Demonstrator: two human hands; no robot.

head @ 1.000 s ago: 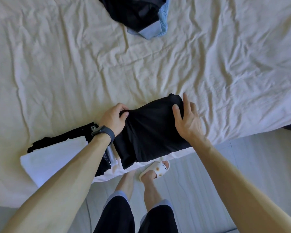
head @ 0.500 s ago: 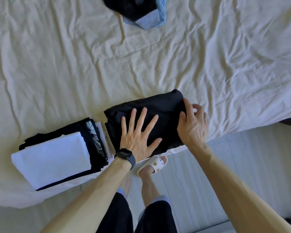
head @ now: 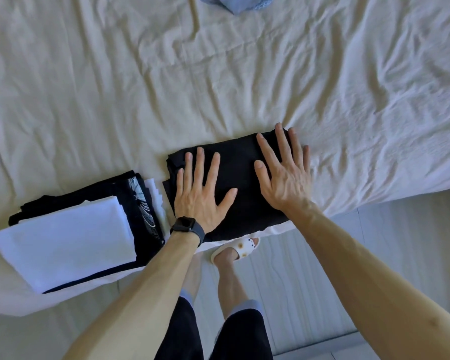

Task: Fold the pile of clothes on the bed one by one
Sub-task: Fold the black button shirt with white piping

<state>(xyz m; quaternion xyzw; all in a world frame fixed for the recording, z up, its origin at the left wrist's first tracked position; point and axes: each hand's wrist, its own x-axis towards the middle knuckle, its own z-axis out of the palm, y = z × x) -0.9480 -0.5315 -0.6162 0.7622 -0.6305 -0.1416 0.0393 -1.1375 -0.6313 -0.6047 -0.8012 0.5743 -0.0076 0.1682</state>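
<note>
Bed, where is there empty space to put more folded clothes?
The sheet is bare from the black folded garment up to the blue clothes at the far edge, and right of the right hand. The near edge is crowded: the folded stack lies close beside that garment.

Bed (head: 348, 87) took most of the view, cream sheet (head: 102, 100) heavily creased. Pale grey floor (head: 413, 224) with faint seams ran along its near edge. Light was soft, even.
</note>
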